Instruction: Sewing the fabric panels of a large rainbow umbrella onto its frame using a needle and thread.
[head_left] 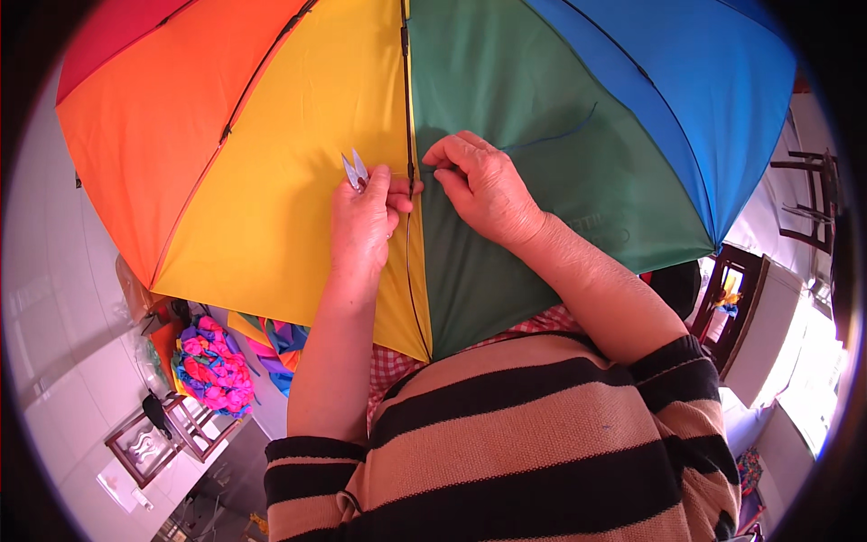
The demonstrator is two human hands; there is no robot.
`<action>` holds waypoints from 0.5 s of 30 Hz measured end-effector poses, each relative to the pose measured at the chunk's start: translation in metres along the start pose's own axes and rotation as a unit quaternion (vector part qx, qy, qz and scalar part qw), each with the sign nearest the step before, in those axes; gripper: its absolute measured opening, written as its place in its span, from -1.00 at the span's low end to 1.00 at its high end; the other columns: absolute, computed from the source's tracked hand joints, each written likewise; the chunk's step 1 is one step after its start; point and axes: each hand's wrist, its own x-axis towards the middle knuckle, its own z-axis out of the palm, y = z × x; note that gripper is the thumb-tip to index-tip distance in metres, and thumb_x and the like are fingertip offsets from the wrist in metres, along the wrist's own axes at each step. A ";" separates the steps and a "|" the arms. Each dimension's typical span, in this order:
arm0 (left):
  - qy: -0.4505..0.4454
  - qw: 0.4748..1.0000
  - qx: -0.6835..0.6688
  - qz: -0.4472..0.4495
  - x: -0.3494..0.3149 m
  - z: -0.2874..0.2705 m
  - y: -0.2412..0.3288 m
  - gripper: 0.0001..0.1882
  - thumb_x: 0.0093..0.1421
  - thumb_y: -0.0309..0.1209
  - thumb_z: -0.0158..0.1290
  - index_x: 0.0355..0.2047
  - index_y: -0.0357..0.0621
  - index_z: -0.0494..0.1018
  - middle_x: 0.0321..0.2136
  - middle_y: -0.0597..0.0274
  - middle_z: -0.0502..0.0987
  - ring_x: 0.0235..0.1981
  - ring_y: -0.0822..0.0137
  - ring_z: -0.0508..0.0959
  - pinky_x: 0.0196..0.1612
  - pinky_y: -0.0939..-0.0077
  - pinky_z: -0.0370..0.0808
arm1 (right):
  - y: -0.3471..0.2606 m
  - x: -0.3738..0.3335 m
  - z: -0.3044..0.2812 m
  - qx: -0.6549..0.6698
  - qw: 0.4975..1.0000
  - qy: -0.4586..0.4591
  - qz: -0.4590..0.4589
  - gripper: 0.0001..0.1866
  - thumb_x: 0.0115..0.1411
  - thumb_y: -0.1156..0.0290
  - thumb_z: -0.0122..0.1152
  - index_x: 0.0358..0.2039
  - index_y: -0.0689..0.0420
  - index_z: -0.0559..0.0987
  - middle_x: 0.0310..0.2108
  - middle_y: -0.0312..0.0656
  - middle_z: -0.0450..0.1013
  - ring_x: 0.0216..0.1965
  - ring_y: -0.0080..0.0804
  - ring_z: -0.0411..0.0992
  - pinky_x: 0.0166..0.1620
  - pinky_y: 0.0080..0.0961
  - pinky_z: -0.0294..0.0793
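An open umbrella with rainbow panels spreads in front of me, its inner side with the ribs facing me. My left hand is closed round small thread snips, blades pointing up. Its fingertips also touch the dark rib at the seam between the yellow and green panels. Just right of that rib, my right hand pinches thumb and forefinger together. A blue thread trails from it across the green panel. Whether a needle is between the fingertips is too small to tell.
Below the umbrella's edge shows red checked cloth over my lap. At the left lie a bundle of pink and purple fabric and a wooden stool. Dark wooden chairs stand at the far right beside a bright window.
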 end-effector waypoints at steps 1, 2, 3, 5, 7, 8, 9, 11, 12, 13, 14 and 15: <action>0.002 1.000 0.000 -0.008 0.000 0.000 0.001 -0.77 0.30 -0.36 -0.02 -0.42 -0.28 0.43 -0.49 0.04 0.58 -0.66 0.57 0.37 -0.70 0.73 0.15 | 0.000 0.000 0.000 0.001 1.000 0.003 0.002 -0.84 0.06 0.63 0.12 -0.30 0.19 0.50 -0.39 -0.11 0.43 -0.34 -0.15 0.47 -0.27 -0.36 0.48; 0.006 1.000 0.000 -0.016 0.000 0.000 0.002 -0.76 0.31 -0.35 -0.02 -0.43 -0.28 0.43 -0.48 0.03 0.57 -0.66 0.57 0.35 -0.71 0.73 0.13 | 0.000 -0.001 0.000 0.004 1.000 0.001 0.004 -0.85 0.07 0.62 0.12 -0.31 0.19 0.50 -0.39 -0.11 0.43 -0.34 -0.15 0.47 -0.27 -0.36 0.48; 0.005 1.000 0.003 -0.017 0.000 0.000 0.002 -0.76 0.31 -0.35 -0.02 -0.43 -0.28 0.43 -0.48 0.03 0.57 -0.66 0.57 0.35 -0.71 0.73 0.13 | -0.001 -0.001 -0.001 0.007 1.000 0.000 0.006 -0.86 0.07 0.62 0.12 -0.32 0.19 0.50 -0.39 -0.11 0.43 -0.34 -0.15 0.47 -0.28 -0.36 0.48; 0.000 1.000 0.000 -0.019 0.000 -0.001 0.003 -0.77 0.30 -0.34 -0.02 -0.40 -0.26 0.44 -0.50 0.06 0.58 -0.67 0.59 0.36 -0.69 0.75 0.15 | -0.002 -0.001 0.000 0.010 1.000 -0.001 0.009 -0.87 0.08 0.62 0.12 -0.32 0.19 0.50 -0.39 -0.11 0.43 -0.34 -0.15 0.47 -0.28 -0.35 0.48; -0.004 1.000 -0.001 -0.021 0.001 -0.001 0.003 -0.78 0.30 -0.34 -0.01 -0.38 -0.26 0.44 -0.51 0.08 0.58 -0.67 0.59 0.36 -0.68 0.76 0.16 | -0.001 0.000 0.000 0.010 1.000 0.000 0.005 -0.88 0.08 0.61 0.12 -0.33 0.19 0.51 -0.39 -0.11 0.43 -0.34 -0.15 0.47 -0.28 -0.35 0.48; -0.005 1.000 0.003 -0.021 0.001 -0.001 0.003 -0.79 0.29 -0.34 0.00 -0.38 -0.26 0.44 -0.51 0.09 0.58 -0.67 0.60 0.35 -0.68 0.77 0.16 | -0.001 0.000 0.000 0.010 1.000 0.000 0.003 -0.88 0.09 0.61 0.12 -0.33 0.19 0.51 -0.39 -0.11 0.42 -0.34 -0.15 0.47 -0.28 -0.36 0.48; -0.005 1.000 0.008 -0.020 0.001 -0.001 0.003 -0.80 0.29 -0.35 0.01 -0.38 -0.25 0.45 -0.52 0.09 0.58 -0.67 0.60 0.35 -0.69 0.77 0.15 | 0.000 0.000 0.001 0.011 1.000 0.000 0.005 -0.88 0.09 0.61 0.12 -0.33 0.19 0.51 -0.39 -0.11 0.42 -0.34 -0.15 0.47 -0.28 -0.36 0.48; -0.006 1.000 0.012 -0.021 0.001 0.000 0.004 -0.80 0.28 -0.35 0.02 -0.38 -0.25 0.45 -0.52 0.10 0.58 -0.67 0.61 0.35 -0.69 0.77 0.15 | 0.001 0.000 0.001 0.008 1.000 0.000 0.006 -0.89 0.08 0.61 0.13 -0.34 0.19 0.51 -0.40 -0.11 0.42 -0.35 -0.15 0.47 -0.28 -0.35 0.48; -0.006 1.000 0.012 -0.021 0.001 0.001 0.005 -0.81 0.27 -0.36 0.03 -0.37 -0.25 0.46 -0.52 0.11 0.58 -0.67 0.61 0.35 -0.69 0.77 0.14 | 0.000 0.000 0.001 0.007 1.000 0.000 0.005 -0.89 0.07 0.60 0.13 -0.34 0.19 0.51 -0.40 -0.11 0.42 -0.35 -0.15 0.47 -0.28 -0.35 0.47; -0.006 1.000 0.011 -0.022 0.002 0.002 0.005 -0.82 0.26 -0.37 0.05 -0.37 -0.25 0.46 -0.53 0.12 0.57 -0.67 0.61 0.35 -0.69 0.77 0.14 | -0.001 0.000 0.002 0.008 1.000 0.000 0.006 -0.89 0.07 0.60 0.13 -0.34 0.19 0.51 -0.40 -0.11 0.42 -0.35 -0.15 0.47 -0.28 -0.35 0.47; -0.006 1.000 0.010 -0.022 0.002 0.003 0.005 -0.83 0.26 -0.38 0.06 -0.37 -0.25 0.47 -0.54 0.14 0.57 -0.67 0.61 0.35 -0.69 0.77 0.14 | -0.003 0.001 0.003 0.010 1.000 0.000 0.010 -0.89 0.07 0.60 0.13 -0.35 0.19 0.51 -0.41 -0.11 0.41 -0.35 -0.15 0.47 -0.28 -0.35 0.47; -0.006 1.000 0.010 -0.022 0.002 0.002 0.005 -0.83 0.26 -0.38 0.06 -0.37 -0.25 0.47 -0.54 0.14 0.57 -0.67 0.61 0.35 -0.69 0.77 0.14 | -0.005 0.003 0.004 0.012 1.000 0.000 0.014 -0.89 0.07 0.60 0.13 -0.35 0.18 0.51 -0.41 -0.11 0.41 -0.35 -0.14 0.46 -0.28 -0.35 0.47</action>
